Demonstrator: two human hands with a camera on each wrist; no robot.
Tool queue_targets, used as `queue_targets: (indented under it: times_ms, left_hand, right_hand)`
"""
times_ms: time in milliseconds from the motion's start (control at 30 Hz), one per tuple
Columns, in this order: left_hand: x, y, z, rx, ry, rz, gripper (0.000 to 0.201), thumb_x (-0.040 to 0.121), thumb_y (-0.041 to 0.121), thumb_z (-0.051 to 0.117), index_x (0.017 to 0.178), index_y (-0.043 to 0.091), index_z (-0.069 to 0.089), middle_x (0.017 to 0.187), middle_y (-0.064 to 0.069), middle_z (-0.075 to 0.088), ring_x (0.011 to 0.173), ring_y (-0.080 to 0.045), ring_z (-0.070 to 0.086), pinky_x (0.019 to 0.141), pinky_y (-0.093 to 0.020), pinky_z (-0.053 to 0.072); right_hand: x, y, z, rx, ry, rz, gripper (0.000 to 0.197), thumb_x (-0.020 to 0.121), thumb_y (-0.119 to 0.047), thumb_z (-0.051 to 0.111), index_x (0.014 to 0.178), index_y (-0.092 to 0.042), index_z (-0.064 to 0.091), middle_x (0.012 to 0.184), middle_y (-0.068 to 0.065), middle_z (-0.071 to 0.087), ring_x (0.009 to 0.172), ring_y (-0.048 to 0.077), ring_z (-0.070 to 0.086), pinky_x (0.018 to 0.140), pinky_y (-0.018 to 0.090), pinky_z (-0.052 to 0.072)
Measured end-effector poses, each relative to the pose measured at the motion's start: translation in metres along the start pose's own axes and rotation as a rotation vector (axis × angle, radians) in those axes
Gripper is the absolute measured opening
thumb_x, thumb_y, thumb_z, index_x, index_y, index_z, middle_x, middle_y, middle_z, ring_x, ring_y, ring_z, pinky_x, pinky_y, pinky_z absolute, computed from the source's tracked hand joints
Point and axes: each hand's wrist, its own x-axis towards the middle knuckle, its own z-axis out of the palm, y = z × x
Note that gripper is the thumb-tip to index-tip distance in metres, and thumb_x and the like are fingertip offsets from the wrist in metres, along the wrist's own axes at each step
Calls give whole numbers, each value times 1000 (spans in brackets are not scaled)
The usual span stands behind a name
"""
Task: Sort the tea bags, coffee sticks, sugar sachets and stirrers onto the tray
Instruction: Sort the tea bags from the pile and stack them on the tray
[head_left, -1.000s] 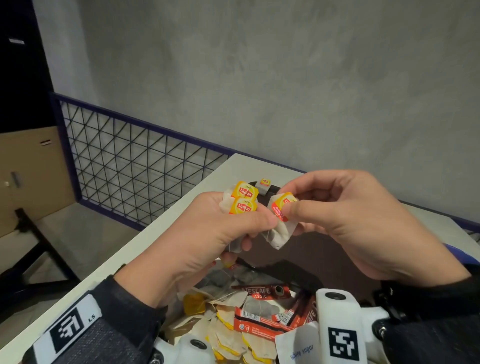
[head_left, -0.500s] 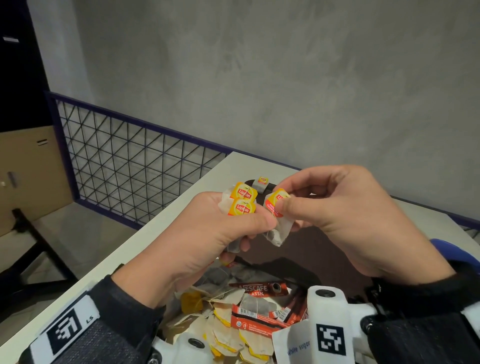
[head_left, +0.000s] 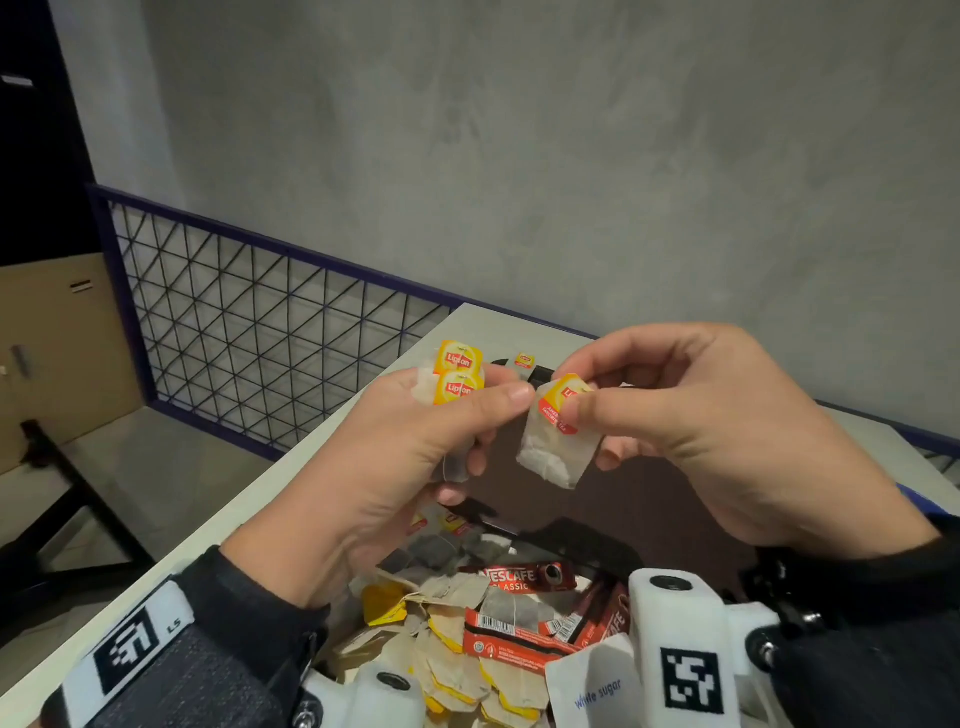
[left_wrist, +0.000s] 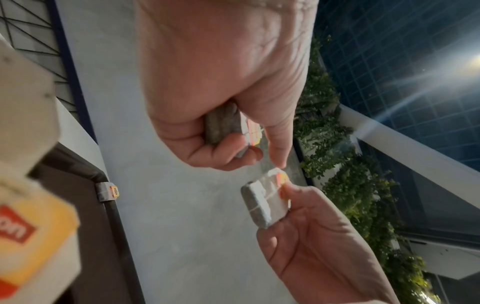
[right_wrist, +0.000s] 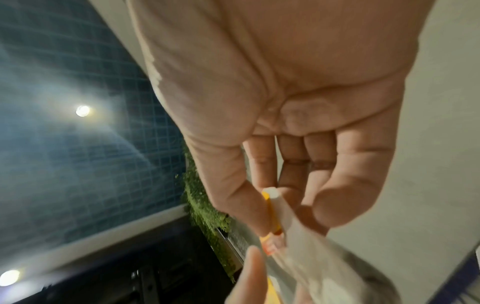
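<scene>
My left hand (head_left: 395, 457) is curled round a small bunch of white paper tea bags with yellow-and-red Lipton tags (head_left: 457, 374); two tags stick up above my knuckles, and the grey bag bodies (left_wrist: 223, 125) show inside my fist from the left wrist view. My right hand (head_left: 701, 431) pinches a single white tea bag with a yellow-and-red tag (head_left: 558, 436) between thumb and forefinger, the bag hanging below the pinch. My left thumb tip sits just beside that tag, perhaps touching it; the blur in the right wrist view keeps me from being sure.

Under both hands lies the dark brown tray (head_left: 649, 499), resting on the white worktop (head_left: 249, 514). One lone tea bag with a yellow tag (head_left: 523, 360) lies at the tray's far rim. Nearer me is a heap of loose tea bags (head_left: 457, 670), red Nescafé coffee sticks (head_left: 524, 577) and a white sugar sachet (head_left: 592, 686). My wrists and the white wrist-camera mounts (head_left: 680, 654) hide part of that heap. A dark blue wire-mesh railing (head_left: 249, 332) and a grey concrete wall (head_left: 571, 156) stand beyond the worktop.

Compared with a second ago, my two hands have drawn slightly apart, so the single bag now hangs clear of the left hand's bunch.
</scene>
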Motion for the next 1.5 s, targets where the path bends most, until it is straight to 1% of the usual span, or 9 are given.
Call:
queue_targets:
  times_ms: [67,167,333,467,633,833,1033,1367,1500]
  left_hand:
    - [-1,1,-2,15,-42,-22,37,65,34,92,97,18,82,67,3,56,53,-10,49,40,-20,30]
    - [-3,0,-2,92,-141,-39,14,79,31,86,75,21,78,67,1,56,52,-10,47,40,-20,30]
    - [0,-3,0,39,-72,-46,8,79,26,81,75,20,77,64,2,57,51,-8,49,40,-19,31]
    - [1,0,-2,-15,-14,-51,6,74,25,83,75,20,80,62,2,59,50,-9,50,39,-18,31]
    - [1,0,-2,17,-2,-68,10,83,25,83,86,18,78,68,1,60,53,-9,51,41,-20,33]
    - [23,-5,-15,-159,242,-220,19,91,32,75,92,14,68,72,-4,65,58,-13,61,41,-25,45]
    - [33,-6,-33,-475,342,-253,16,97,11,53,111,3,57,107,-26,66,94,-39,71,60,-45,66]
    - [36,-11,-35,-468,298,-210,25,101,-10,37,113,0,57,108,-26,74,91,-42,77,59,-47,64]
    - [37,-13,-33,-489,278,-221,14,102,-1,50,113,-2,58,102,-27,76,89,-41,78,63,-45,66]
  right_hand:
    - [-1,-2,-4,63,-42,31,13,67,-2,82,78,-7,79,74,13,73,65,16,64,52,28,48]
    - [-1,0,-4,46,-38,35,18,64,-3,83,81,-7,79,71,12,69,61,14,58,48,26,45]
    - [1,4,-1,35,55,58,19,75,-3,81,93,-8,77,77,11,70,64,18,58,48,27,44]
    - [-3,4,1,39,79,85,20,74,-22,79,86,-7,79,74,4,71,62,14,58,48,27,45]
    - [2,4,6,-133,32,88,11,82,-17,80,81,-6,78,69,13,69,60,18,59,47,28,45]
    - [80,13,-10,-392,-79,202,10,88,-12,77,89,-4,72,74,10,69,63,16,63,56,30,55]
    - [173,78,-17,-633,-260,450,8,96,-6,66,99,-5,58,85,20,68,66,20,71,63,31,59]
    - [235,146,-20,-472,-134,589,6,102,-5,55,104,-8,51,91,22,64,70,31,73,63,37,61]
    - [245,151,-21,-520,-61,615,12,95,-9,66,96,0,58,87,24,68,80,38,75,85,50,61]
